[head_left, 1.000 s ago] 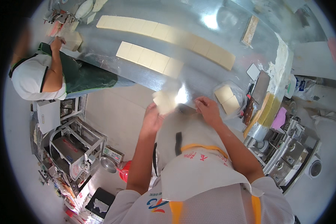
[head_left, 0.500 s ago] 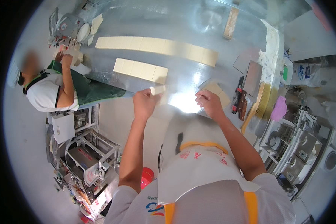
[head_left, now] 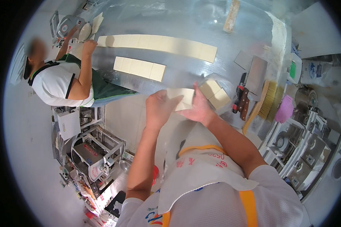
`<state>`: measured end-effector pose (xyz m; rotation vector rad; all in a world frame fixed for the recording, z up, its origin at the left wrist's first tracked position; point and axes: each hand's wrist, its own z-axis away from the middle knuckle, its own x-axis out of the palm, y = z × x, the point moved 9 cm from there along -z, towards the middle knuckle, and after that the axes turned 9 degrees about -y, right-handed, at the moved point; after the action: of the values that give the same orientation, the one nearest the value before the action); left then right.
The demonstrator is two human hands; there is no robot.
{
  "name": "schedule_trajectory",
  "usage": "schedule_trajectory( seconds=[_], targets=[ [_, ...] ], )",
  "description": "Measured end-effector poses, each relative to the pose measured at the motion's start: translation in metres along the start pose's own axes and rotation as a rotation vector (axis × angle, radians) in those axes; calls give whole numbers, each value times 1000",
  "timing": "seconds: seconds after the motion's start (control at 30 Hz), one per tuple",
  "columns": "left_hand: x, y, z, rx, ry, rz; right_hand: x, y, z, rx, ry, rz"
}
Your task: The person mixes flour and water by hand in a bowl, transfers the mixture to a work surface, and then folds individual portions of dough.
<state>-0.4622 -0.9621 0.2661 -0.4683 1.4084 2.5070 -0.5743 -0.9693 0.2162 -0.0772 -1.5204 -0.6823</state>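
In front of my apron I hold a pale square dough sheet (head_left: 181, 95) up near the table's edge. My left hand (head_left: 157, 109) pinches it on the left side. My right hand (head_left: 197, 108) supports it from the right, its palm partly behind the sheet. To the right, small stacks of square dough sheets (head_left: 215, 94) lie on a clear plastic wrap. A short row of dough squares (head_left: 139, 69) sits on the metal table (head_left: 193, 72), and a longer row of dough squares (head_left: 157, 43) stretches behind it.
Right on the table are a cleaver (head_left: 257, 73), a knife with a dark handle (head_left: 243, 101), and a brush (head_left: 268, 100). A wooden strip (head_left: 231, 17) lies far back. At the left a co-worker (head_left: 60, 85) reaches toward a scale (head_left: 68, 26). Below stands a metal-framed machine (head_left: 96, 151).
My hands have come together around the dough sheet, which my left hand brought rightward from the short row. The right hand has opened its pinch. The co-worker's arms have moved farther over the table.
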Motion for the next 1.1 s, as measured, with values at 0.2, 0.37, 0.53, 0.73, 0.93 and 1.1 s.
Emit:
schedule_trajectory(
  seconds=[0.2,0.37,0.53,0.73,0.93,1.1],
  targets=[
    [11,-14,12,-10,107,-203,-21,-33,43,-37,296,911],
    [54,-73,46,-272,-87,622,30,-71,105,-73,474,1434],
    [98,-150,40,-285,-242,534,81,-139,153,-112,1003,2466],
    [174,-120,11,-303,-421,852,88,-119,138,91,857,2482],
    [207,-55,-1,-177,-568,1501,56,-79,119,183,759,2580],
    [228,-90,-8,-269,-533,1621,76,-64,116,169,692,2577]
  ],
)
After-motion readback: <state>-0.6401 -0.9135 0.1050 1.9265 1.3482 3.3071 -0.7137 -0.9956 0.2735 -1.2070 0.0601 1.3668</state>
